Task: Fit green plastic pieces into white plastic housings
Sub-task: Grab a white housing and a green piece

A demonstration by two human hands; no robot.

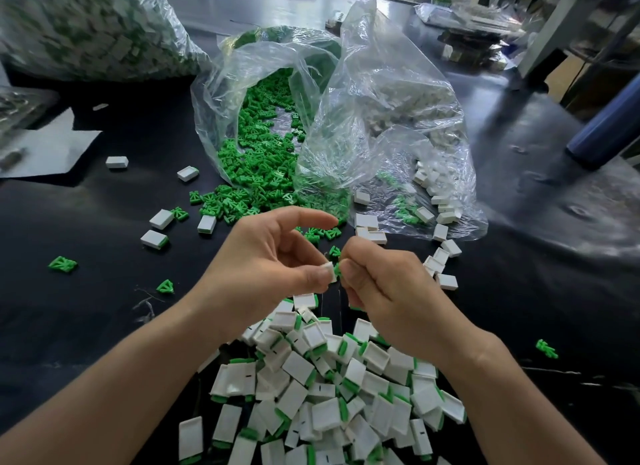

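**Green insert meets white housing above the finished pile**

At far left a large clear bag of assembled parts [86,31] sits at the back of the black tabletop [104,326], out of the working area, probably as storage for completed work. A few loose housings [161,219] and stray green pieces [62,264] lie scattered to the left of the hands.

The left hand [263,260] pinches a white housing [328,269] between thumb and fingertip, with the index finger lifted clear, presenting it toward the other hand. Directly behind, an open bag of green pieces [256,159] spills toward the person, its mouth within easy reach.

The right hand [377,284] is closed on a green piece [336,269], only a sliver of which shows, touching the housing's edge; I judge the insert is being lined up or pushed in. Both hands are held together over the pile of finished housings [329,388], so a completed part can simply drop.

To the right, a second clear bag of white housings [433,184] lies open, supplying that side. One green piece [546,349] lies alone at far right.

No brand or legible writing shows; the finished housings bear only a short black dash.
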